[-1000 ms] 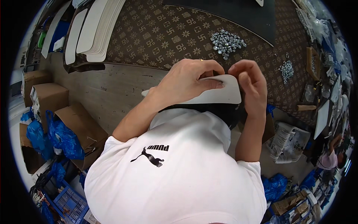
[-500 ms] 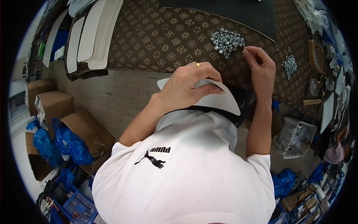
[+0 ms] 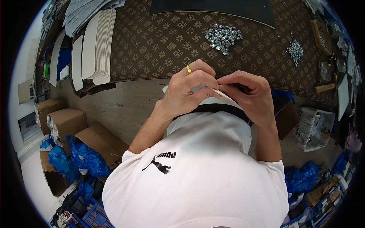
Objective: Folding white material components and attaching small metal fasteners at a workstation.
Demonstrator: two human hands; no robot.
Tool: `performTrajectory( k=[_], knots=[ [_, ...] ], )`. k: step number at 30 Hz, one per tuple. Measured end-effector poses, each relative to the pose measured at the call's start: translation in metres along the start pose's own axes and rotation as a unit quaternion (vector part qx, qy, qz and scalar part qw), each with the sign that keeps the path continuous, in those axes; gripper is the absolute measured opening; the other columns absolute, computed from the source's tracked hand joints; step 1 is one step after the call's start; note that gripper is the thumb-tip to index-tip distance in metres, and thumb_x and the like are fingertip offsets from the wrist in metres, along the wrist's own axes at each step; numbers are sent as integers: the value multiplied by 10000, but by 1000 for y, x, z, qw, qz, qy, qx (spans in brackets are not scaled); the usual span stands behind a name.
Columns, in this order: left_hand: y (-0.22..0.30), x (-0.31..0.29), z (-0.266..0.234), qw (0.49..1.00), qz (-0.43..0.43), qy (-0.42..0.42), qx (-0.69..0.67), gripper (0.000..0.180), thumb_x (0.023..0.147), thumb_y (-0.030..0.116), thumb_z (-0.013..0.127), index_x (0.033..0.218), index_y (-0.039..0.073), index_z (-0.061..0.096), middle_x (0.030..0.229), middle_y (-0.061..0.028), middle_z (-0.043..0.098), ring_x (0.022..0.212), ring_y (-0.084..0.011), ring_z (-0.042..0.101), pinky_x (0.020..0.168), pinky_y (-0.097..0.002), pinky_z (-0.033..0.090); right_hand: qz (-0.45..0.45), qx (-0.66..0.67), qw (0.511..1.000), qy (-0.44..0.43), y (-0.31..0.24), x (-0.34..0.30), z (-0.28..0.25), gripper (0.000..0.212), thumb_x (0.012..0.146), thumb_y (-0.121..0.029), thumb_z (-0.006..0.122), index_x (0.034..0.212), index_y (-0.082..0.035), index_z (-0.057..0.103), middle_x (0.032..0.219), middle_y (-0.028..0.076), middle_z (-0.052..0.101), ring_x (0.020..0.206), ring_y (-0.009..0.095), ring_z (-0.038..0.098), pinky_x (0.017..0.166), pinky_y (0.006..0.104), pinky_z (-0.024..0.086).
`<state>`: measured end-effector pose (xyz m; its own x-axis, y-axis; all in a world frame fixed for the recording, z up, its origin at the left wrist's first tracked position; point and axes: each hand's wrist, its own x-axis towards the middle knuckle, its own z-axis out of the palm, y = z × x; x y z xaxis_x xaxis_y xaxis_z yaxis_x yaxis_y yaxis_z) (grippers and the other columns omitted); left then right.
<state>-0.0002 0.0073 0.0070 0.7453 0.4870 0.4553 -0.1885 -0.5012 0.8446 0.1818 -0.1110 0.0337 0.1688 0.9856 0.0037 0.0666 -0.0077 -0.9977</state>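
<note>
A thin white panel with rounded ends is bent between my hands, in front of my waist. My left hand, a gold ring on one finger, is closed on it with the thumb on the near face. My right hand is pinched at the panel's right-hand edge, its fingertips close to the left thumb. Whatever small thing those right fingertips hold, if anything, is hidden. Beyond the hands, a pile of round silver metal buttons lies on the brown patterned tablecloth.
Small silver metal pieces lie farther right, near a wooden tray. A stack of white panels sits at the table's left end. A black board lies at the back. Cardboard boxes and a white basket stand on the floor.
My right hand has come from beside the button pile back to the white panel and now meets the left hand there. The panel has tilted, showing more of its edge.
</note>
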Motion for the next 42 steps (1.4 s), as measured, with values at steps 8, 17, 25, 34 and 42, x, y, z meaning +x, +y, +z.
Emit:
performTrajectory(
  k=[8, 17, 25, 34, 42],
  knots=[
    [7, 4, 6, 1000, -29, 12, 2, 335, 769, -58, 827, 1069, 36, 711, 957, -104, 675, 835, -187, 657, 707, -304, 533, -94, -60, 993, -25, 0, -9, -12, 251, 891, 142, 651, 1091, 36, 760, 1030, 115, 752, 850, 126, 703, 721, 257, 568],
    [15, 13, -14, 995, -4, 19, 100, 205, 852, 64, 806, 1021, -23, 729, 1033, -129, 712, 853, -164, 654, 723, -308, 526, -21, -14, 988, 155, 2, -15, -59, 219, 1006, 24, 614, 1185, 15, 739, 1074, 64, 752, 915, 128, 694, 799, 274, 557],
    [-3, 7, -18, 907, -114, 379, -147, 219, 950, 118, 777, 1142, 31, 716, 1048, -61, 716, 909, -119, 645, 781, -267, 519, 75, -400, 793, 454, 77, -34, -172, 201, 965, -161, 728, 1106, -21, 758, 984, 94, 736, 892, 176, 703, 799, 324, 539],
    [17, 5, -38, 948, -276, 156, 16, 294, 957, 101, 747, 1234, 17, 698, 1041, -46, 728, 913, -107, 659, 782, -265, 532, 61, -197, 855, 476, 73, -24, -167, 180, 996, -129, 714, 1114, 6, 727, 972, 52, 723, 879, 137, 668, 801, 272, 534],
    [28, 25, -35, 952, -298, 24, 65, 236, 915, 100, 779, 1125, -5, 757, 910, -83, 747, 821, -129, 693, 721, -279, 543, -14, 200, 950, 239, 40, -12, -80, 158, 966, -83, 759, 1070, 20, 698, 947, 41, 707, 815, 80, 621, 720, 242, 510]
  ],
)
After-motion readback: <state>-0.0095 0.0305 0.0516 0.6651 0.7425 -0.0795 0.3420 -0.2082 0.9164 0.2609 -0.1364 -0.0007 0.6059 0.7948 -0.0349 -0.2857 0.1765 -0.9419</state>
